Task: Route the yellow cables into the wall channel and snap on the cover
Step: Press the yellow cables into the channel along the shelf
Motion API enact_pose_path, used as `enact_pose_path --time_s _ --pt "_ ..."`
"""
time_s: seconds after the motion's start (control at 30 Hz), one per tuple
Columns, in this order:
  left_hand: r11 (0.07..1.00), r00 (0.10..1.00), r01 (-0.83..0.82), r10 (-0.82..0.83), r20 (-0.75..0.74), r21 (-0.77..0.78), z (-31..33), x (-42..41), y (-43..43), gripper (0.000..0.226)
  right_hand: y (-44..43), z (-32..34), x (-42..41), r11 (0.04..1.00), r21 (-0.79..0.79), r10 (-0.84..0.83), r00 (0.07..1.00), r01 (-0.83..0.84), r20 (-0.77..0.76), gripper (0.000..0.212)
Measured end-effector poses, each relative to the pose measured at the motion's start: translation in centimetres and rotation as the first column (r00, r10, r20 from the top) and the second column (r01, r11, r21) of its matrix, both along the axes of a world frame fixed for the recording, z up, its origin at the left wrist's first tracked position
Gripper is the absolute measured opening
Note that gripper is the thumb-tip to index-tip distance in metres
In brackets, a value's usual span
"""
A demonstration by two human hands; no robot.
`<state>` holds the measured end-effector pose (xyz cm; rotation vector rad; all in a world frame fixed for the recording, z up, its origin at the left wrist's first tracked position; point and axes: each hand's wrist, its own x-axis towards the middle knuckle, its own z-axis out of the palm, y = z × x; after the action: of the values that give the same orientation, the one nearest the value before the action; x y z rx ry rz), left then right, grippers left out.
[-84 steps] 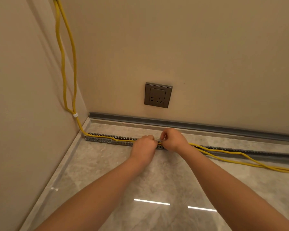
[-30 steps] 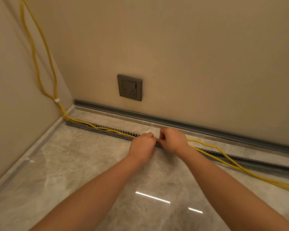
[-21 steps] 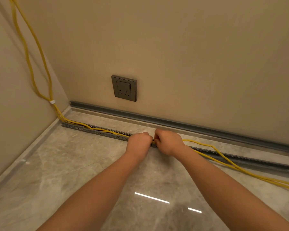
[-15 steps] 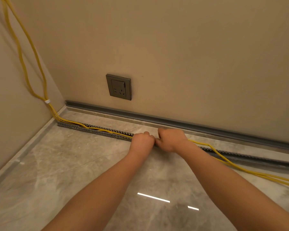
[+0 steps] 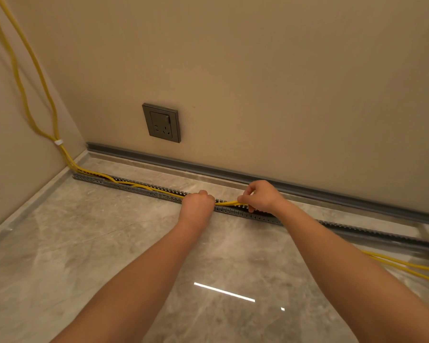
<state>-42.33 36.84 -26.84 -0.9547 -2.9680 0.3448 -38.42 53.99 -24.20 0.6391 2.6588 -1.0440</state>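
Hands have spread apart since half a second ago – then they were knuckle to knuckle, now a short run of yellow cables (image 5: 227,203) shows between them. Left hand (image 5: 198,203) is a closed fist pressed down on the cables at the slotted grey channel (image 5: 144,191), pinning them in place. Right hand (image 5: 262,196) has slid right along the run and pinches the cables between thumb and fingers, lifted slightly above the channel's comb edge. Cables come down the left wall from a white tie (image 5: 58,142), turn at the corner and lie in the channel up to the left hand; past the right hand they are hidden by the forearm, then reappear loose on the floor (image 5: 84,243) at far right, outside the channel. Step in hand, as I judge it: seating the cables section by section – roughly the left third done, right stretch of channel looks unfilled. Next move calls for pushing the pinched length down between the fingers of the channel, then sliding both hands right and repeating. Cover not identifiable; a grey strip (image 5: 208,170) runs along the wall base, can't tell if that's it. Wall socket (image 5: 162,123) untouched.
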Motion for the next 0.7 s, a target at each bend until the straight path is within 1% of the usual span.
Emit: enact_pose_path --time_s 0.1,0.23,0.4,0.47,0.57,0.67,0.7 --pt "1.0 1.0 -0.03 0.03 -0.001 0.005 0.0 0.2 0.1 0.026 0.0 -0.8 -0.1 0.999 0.032 -0.039 0.998 0.041 -0.039 0.018" --pt "0.998 0.998 -0.058 0.058 -0.005 0.014 -0.1 0.3 0.1 0.026 0.1 -1.0 -0.3 0.999 -0.007 -0.054 0.997 0.053 -0.052 0.016" --pt "0.997 0.997 -0.076 0.076 -0.012 0.006 -0.1 0.3 0.3 0.026 0.5 -0.4 -0.7 0.998 -0.057 -0.01 1.0 0.011 0.016 0.015" --pt "0.997 0.996 -0.082 0.082 -0.018 0.0 -0.1 0.4 0.4 0.026 0.7 -0.6 -0.7 0.999 -0.037 0.002 1.0 -0.002 0.013 0.013" --pt "0.996 0.996 -0.09 0.09 -0.022 -0.006 -0.2 0.5 0.5 0.026 1.0 -1.3 -0.2 0.999 0.03 0.033 0.998 -0.031 -0.046 0.016" --pt "0.995 0.995 -0.098 0.098 -0.029 -0.01 -0.2 0.6 0.6 0.027 1.3 -1.8 0.6 0.987 0.102 0.133 0.985 -0.122 -0.106 0.003" --pt "0.995 0.994 -0.102 0.102 -0.025 -0.007 -0.2 0.6 0.6 0.027 1.4 -1.9 0.8 0.985 0.11 0.15 0.979 -0.136 -0.134 0.003"
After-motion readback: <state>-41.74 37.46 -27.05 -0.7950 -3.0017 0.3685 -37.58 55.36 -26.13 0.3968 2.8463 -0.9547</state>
